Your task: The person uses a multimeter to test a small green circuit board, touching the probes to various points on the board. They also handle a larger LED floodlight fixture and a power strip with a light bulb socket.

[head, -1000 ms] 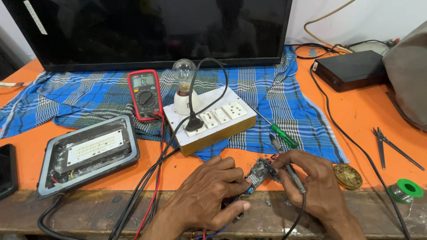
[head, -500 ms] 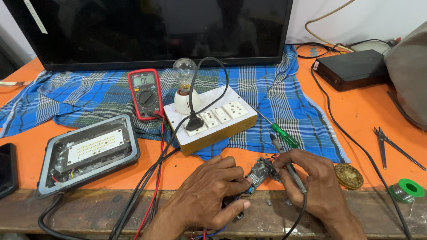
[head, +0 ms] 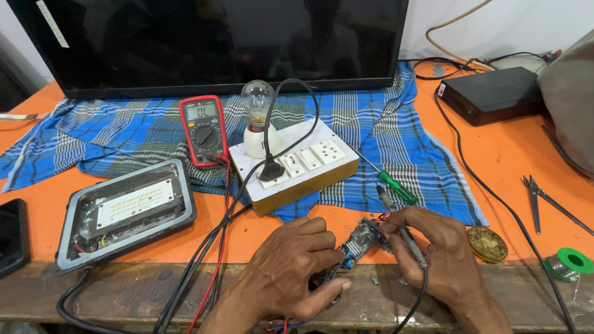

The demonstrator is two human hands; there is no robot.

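Note:
My left hand [head: 291, 269] grips a small dark circuit board [head: 360, 240] with thin wires, at the front edge of the orange table [head: 520, 154]. My right hand [head: 436, 256] holds a thin black probe [head: 402, 232] with a cable, its tip pointing up and away from the board. A green-handled screwdriver [head: 396, 187] lies just behind my right hand on the blue checked cloth [head: 396, 124].
A red multimeter [head: 203, 128], a white switchboard [head: 297, 164] with a bulb [head: 257, 99] and black plug, and an open LED floodlight [head: 127, 210] sit to the left. A brass tin [head: 487, 244], solder reel [head: 572, 261], pliers [head: 535, 198], black box [head: 492, 93] and monitor [head: 210, 37] surround.

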